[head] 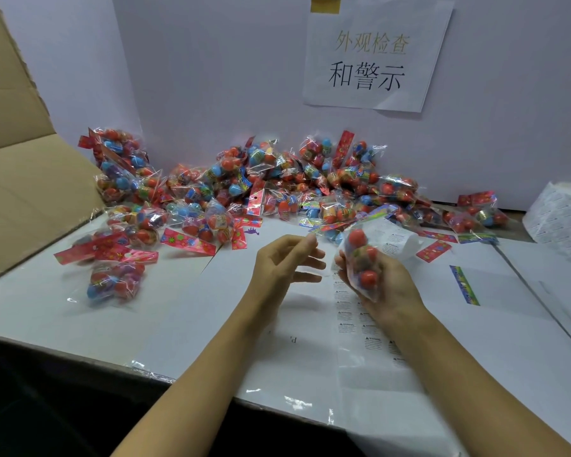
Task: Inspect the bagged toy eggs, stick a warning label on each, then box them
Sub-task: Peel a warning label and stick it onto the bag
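Observation:
My right hand (384,285) grips a clear bag of red toy eggs (361,258) above the white table. My left hand (285,262) hovers just left of that bag, fingers loosely spread and holding nothing I can make out; its fingertips are blurred. A strip of warning labels (350,319) lies on the table below my hands. A big pile of bagged toy eggs (277,183) lies along the back wall. One blurred bag (114,282) lies apart at the left, near the open cardboard box (23,179).
A roll of label stock (561,212) stands at the right edge. A paper sign (373,51) hangs on the white back wall. Loose header cards, one a rainbow strip (464,285), lie on the table at the right. The table's near edge (145,371) drops into darkness.

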{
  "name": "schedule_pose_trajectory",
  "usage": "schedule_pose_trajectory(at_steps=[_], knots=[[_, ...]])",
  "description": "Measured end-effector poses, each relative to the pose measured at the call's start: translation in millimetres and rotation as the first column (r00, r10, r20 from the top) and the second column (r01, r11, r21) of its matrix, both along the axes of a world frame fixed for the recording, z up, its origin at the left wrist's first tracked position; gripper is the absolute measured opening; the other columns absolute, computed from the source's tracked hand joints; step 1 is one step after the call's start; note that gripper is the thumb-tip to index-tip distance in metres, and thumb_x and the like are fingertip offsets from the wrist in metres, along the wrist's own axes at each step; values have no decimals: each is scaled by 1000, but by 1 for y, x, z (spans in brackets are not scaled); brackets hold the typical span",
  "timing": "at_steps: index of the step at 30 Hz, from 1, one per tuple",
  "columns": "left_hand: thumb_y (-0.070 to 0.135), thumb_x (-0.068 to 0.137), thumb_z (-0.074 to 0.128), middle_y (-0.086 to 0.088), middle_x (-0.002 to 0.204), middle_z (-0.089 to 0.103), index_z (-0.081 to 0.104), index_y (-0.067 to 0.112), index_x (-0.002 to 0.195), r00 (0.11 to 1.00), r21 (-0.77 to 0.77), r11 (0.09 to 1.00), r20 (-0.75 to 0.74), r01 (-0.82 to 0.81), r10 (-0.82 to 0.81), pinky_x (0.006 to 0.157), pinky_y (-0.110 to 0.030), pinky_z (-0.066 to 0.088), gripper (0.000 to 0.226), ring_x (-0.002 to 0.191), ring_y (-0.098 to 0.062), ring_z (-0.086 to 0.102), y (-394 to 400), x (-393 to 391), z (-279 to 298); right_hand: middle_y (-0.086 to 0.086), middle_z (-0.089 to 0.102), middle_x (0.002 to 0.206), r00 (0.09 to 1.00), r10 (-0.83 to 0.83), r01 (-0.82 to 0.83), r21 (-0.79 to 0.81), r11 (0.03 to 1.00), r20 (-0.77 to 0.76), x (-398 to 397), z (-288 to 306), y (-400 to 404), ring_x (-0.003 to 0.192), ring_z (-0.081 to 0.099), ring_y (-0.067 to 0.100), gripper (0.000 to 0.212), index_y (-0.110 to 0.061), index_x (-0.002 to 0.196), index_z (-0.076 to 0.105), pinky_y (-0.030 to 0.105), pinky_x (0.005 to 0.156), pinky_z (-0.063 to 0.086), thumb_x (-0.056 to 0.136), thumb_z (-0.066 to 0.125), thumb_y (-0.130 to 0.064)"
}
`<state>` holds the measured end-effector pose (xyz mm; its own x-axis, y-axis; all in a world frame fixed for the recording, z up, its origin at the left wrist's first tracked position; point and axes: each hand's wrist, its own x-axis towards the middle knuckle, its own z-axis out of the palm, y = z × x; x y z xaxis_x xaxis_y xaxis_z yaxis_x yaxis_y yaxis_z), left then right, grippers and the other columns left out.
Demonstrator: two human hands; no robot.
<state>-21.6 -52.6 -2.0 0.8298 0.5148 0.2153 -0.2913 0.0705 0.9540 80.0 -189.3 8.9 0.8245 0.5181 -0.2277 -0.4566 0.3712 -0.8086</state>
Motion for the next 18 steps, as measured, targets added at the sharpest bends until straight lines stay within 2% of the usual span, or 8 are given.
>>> schedule_pose_trajectory(at_steps=[2,4,6,8,11,14,18], knots=[[46,79,77,-10,94,76,75,18,99,999,22,999,12,29,-29,69,-34,62,34,86,-28,76,-1,-2,0,14,70,89,993,-88,96,-98,990,84,2,-4,4,73,67,20,15,0,104,69,29,66,55,92,61,-2],[35,80,85,-5,94,76,72,15,105,1000,68,998,-7,11,-10,71,-36,63,34,87,-25,76,0,-1,-2,12,70,87,984,-102,123,-147,981,143,3,-8,3,71,67,20,12,-6,100,67,25,54,55,89,68,-1],[26,81,86,-1,91,77,72,11,105,999,86,996,-25,-18,21,71,-37,63,32,89,-22,76,1,1,-4,13,70,91,975,-68,106,-175,979,210,4,-11,0,76,69,22,14,-8,100,67,24,55,56,87,72,-4],[20,87,79,-4,92,77,72,10,102,998,64,997,-36,-46,48,69,-32,62,20,88,-22,76,2,2,-4,14,73,95,955,23,44,-219,975,295,5,-9,-4,84,72,25,19,-8,104,67,26,62,57,87,74,-8],[13,96,69,-3,87,78,73,12,98,998,60,997,-47,-44,47,64,-26,60,4,82,-21,77,6,4,-5,14,74,94,924,198,-93,-308,947,329,9,4,-12,80,75,23,22,-5,104,68,26,62,58,84,77,-7],[17,96,68,-3,85,77,73,12,94,998,118,992,-63,36,-29,67,-30,61,8,82,-23,76,4,6,-7,9,72,88,893,278,-129,-392,911,354,16,22,-27,76,74,21,17,-4,97,68,27,63,59,82,76,-1],[40,84,79,-14,88,78,77,8,88,989,145,979,-57,144,-137,77,-38,64,32,87,-31,76,-10,3,-4,1,71,78,808,359,-84,-511,855,467,16,37,-69,75,71,15,12,-11,87,70,27,64,58,83,76,-1]])
